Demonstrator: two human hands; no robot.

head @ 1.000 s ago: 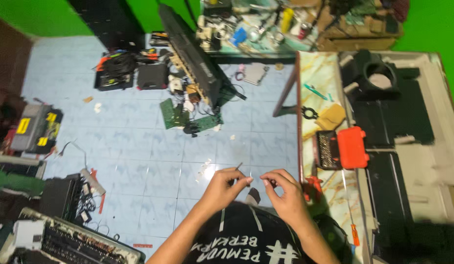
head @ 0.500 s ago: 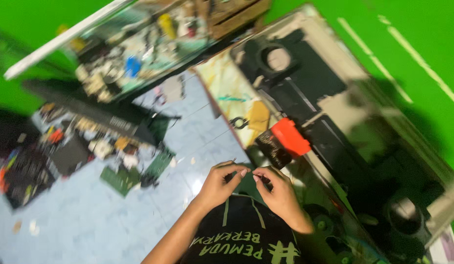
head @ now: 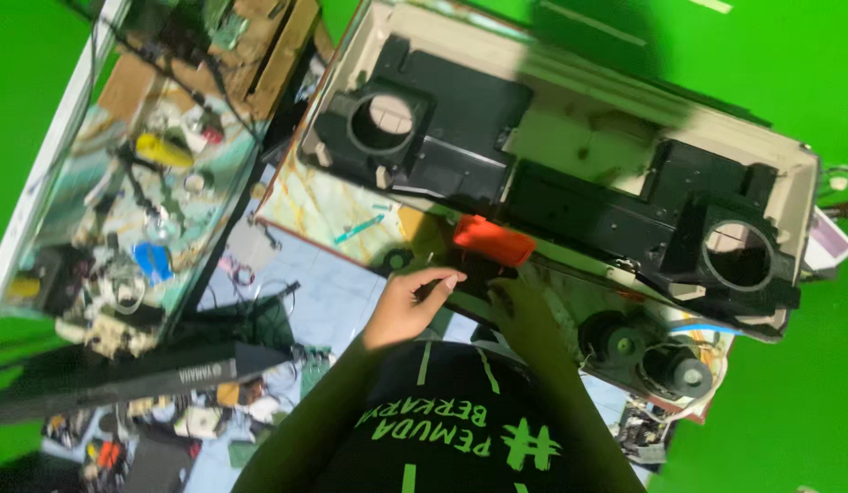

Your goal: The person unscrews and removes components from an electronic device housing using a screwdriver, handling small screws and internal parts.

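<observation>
My left hand [head: 410,303] reaches over the near edge of a marble-patterned table [head: 319,208]. Its fingertips touch a small dark case [head: 479,272] under an orange lid [head: 493,240]. In shadow beside it, my right hand [head: 524,310] lies on the same edge, just right of the case. Whether either hand holds anything is hidden by shadow and blur. A large black plastic housing [head: 552,196] with two round openings lies on the table beyond the hands.
Two round black speakers [head: 647,356] sit at the table's right end. A glass-topped table [head: 58,173] crowded with small parts and tools stands to the left. Below it a long black keyboard [head: 122,376] and loose circuit boards lie on the tiled floor.
The view has swung from the floor to the table. My hands, held together above my lap with a thin wire between them, have moved forward to the table edge by the orange-lidded case.
</observation>
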